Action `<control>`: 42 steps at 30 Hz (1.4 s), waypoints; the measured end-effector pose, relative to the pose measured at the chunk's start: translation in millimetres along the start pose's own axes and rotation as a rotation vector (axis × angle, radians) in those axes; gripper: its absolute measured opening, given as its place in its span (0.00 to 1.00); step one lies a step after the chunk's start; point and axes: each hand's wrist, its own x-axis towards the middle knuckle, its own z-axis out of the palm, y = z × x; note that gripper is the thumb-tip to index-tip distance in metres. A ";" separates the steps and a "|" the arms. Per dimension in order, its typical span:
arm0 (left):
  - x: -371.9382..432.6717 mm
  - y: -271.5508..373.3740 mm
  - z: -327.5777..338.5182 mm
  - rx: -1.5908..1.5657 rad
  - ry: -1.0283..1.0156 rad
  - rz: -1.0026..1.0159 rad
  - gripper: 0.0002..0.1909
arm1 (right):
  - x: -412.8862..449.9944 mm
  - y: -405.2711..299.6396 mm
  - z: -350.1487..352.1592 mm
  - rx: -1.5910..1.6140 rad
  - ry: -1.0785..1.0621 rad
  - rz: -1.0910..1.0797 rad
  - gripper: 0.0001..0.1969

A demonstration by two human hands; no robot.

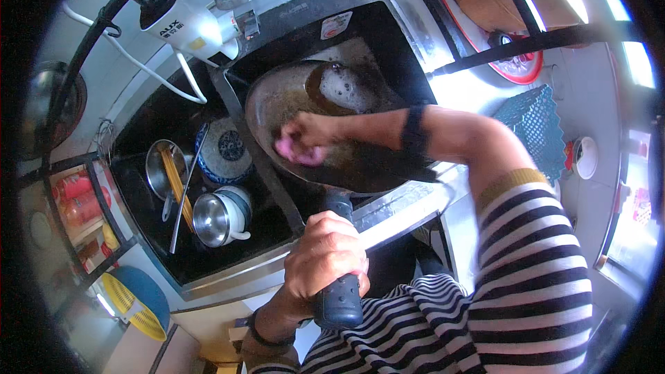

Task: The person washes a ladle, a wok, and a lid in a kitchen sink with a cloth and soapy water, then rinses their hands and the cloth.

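Observation:
A large wok [270, 98] rests tilted in the right-hand sink basin, foamy brownish water [345, 88] pooled at its far side. My left hand [327, 252] is wrapped around the wok's black handle [340, 301], which points toward my body. Inside the wok my right hand [309, 135] presses a pink cloth or scrubbing pad [298, 153] against the near-left inner wall. That hand is slightly blurred, and it hides part of the pad. The right forearm, with a dark band at the wrist, crosses over the wok's right side.
Left basin: a blue-patterned bowl [223, 148], a metal ladle [166, 166], wooden chopsticks [176, 187] and a metal-lined cup [212, 219]. Above stands a white AUX faucet heater [192, 26] with a white cord. A teal perforated basket [537, 130] is at right; a yellow colander [135, 306] hangs lower left.

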 end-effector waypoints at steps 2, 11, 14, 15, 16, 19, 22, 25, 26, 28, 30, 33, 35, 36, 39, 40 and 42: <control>-1.8 -1.5 0.1 0.012 -0.001 -0.002 0.11 | -10.8 -2.0 11.7 -0.006 0.034 -0.054 0.08; -1.5 0.9 1.9 0.021 -0.019 0.006 0.11 | 30.8 66.4 -47.1 -0.776 0.599 0.244 0.20; -6.8 -0.7 -1.7 0.021 0.015 0.019 0.10 | -26.2 68.8 -54.1 -1.428 0.303 0.253 0.21; -6.9 -2.6 -0.7 0.013 0.022 0.028 0.10 | -39.1 75.0 -57.8 -1.531 0.178 0.274 0.18; -6.5 -2.8 0.7 0.003 0.006 0.031 0.10 | -51.4 86.0 -62.7 -1.539 0.179 0.278 0.18; -7.1 0.9 1.8 -0.011 -0.009 0.021 0.10 | -59.0 99.1 -78.1 -1.491 0.309 0.254 0.18; -1.6 6.7 3.6 0.025 -0.027 0.006 0.10 | -50.5 85.2 -105.7 -1.092 0.299 0.618 0.23; -0.8 10.2 6.3 0.076 0.046 -0.016 0.10 | -46.6 64.4 -110.6 -0.924 0.681 0.558 0.20; 0.9 13.6 4.4 0.113 0.041 -0.027 0.10 | -44.6 52.9 -108.1 -0.918 0.682 0.574 0.23; 9.9 22.2 3.9 0.102 0.043 -0.043 0.10 | -45.1 49.5 -115.2 -0.916 0.699 0.589 0.27; 19.9 31.0 3.4 0.076 0.022 -0.071 0.12 | -39.0 68.9 -125.1 -1.122 0.755 0.509 0.28; 34.3 44.0 10.0 0.019 -0.058 -0.092 0.14 | -38.3 138.8 -152.9 -1.156 1.026 0.317 0.23; 33.4 46.7 10.6 0.043 -0.032 -0.151 0.14 | -20.9 123.7 -137.2 -1.173 1.008 0.250 0.20; 30.3 45.2 6.6 0.066 -0.012 -0.170 0.14 | -13.9 96.2 -126.5 -0.561 0.947 0.223 0.17; 29.4 41.5 5.4 0.060 -0.018 -0.161 0.14 | -33.4 56.0 -131.7 0.604 0.729 0.181 0.14; 29.9 40.5 6.0 0.046 -0.024 -0.155 0.14 | -34.7 56.0 -134.7 0.209 0.919 0.093 0.13; 31.9 40.0 6.7 0.078 -0.010 -0.113 0.14 | -27.3 62.2 -135.6 -0.172 1.085 0.008 0.12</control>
